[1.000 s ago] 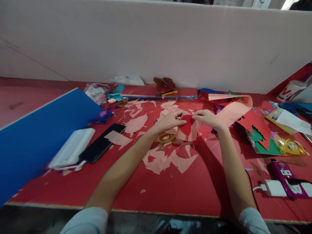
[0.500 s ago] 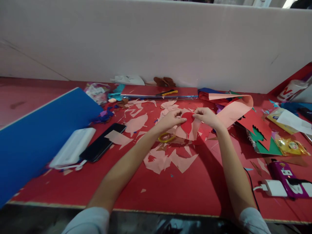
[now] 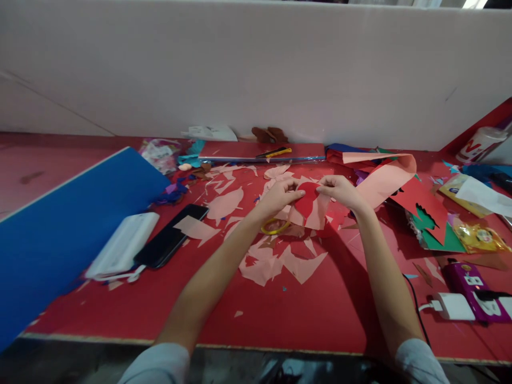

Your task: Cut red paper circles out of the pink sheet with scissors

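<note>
The red paper cutout (image 3: 309,200) sits between my hands near the middle of the red table (image 3: 280,320), rounded on top and lying against a pink paper sheet (image 3: 316,216). I can't tell if the two are stuck together or just overlapping. It looks held a little off the tabletop, though I can't tell how far. My left hand (image 3: 279,196) is grasping the left side of the cutout in a fingertip pinch, not clenched, and my right hand (image 3: 340,192) is pinching the right side the same way, with its fingertips (image 3: 322,189) at the red edge. Thin paper like this probably handles best with a light pinch and both hands level, so it doesn't crease or tear. Keeping my fingertips near the edge also seems best, so the red face stays visible. A yellow ring (image 3: 275,226) lies just below my left hand, on scattered pink paper scraps (image 3: 262,269). Further left are a black phone (image 3: 170,244), a white power bank (image 3: 122,245) and a blue board (image 3: 72,229). To the right are a long pink paper strip (image 3: 384,181) and a red and green paper piece (image 3: 434,226). A yellow-handled cutter (image 3: 274,153) lies at the back near the white wall (image 3: 240,69).
</note>
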{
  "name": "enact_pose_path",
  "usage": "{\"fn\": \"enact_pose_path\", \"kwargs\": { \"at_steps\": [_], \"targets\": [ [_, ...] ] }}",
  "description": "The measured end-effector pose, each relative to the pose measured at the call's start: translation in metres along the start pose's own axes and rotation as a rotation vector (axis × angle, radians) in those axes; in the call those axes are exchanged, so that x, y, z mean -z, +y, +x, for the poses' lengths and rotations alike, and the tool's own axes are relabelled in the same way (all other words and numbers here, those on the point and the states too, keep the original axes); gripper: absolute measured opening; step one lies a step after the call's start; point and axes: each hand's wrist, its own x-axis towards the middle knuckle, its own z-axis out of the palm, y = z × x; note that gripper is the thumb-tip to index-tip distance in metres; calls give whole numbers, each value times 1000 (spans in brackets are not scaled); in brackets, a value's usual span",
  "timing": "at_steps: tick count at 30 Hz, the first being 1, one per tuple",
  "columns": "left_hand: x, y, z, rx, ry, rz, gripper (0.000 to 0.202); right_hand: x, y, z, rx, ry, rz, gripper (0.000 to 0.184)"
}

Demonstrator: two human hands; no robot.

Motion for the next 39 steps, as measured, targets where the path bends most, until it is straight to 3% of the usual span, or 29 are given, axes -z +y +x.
{"fn": "enact_pose_path", "kwargs": {
  "at_steps": [18, 25, 33, 39],
  "targets": [
    [-4, -2, 1, -34, 47, 66, 32, -2, -3, -1, -10, -7, 88, 12],
    [-5, -9, -3, 162, -41, -9, 38, 0, 0, 0, -8, 60, 84, 10],
    [-6, -6, -9, 181, -129, 164, 43, 4, 5, 1, 31, 123, 25, 10],
    [-8, 0, -11, 185, -146, 153, 49, 4, 8, 2, 56, 157, 29, 11]
  ]
}}
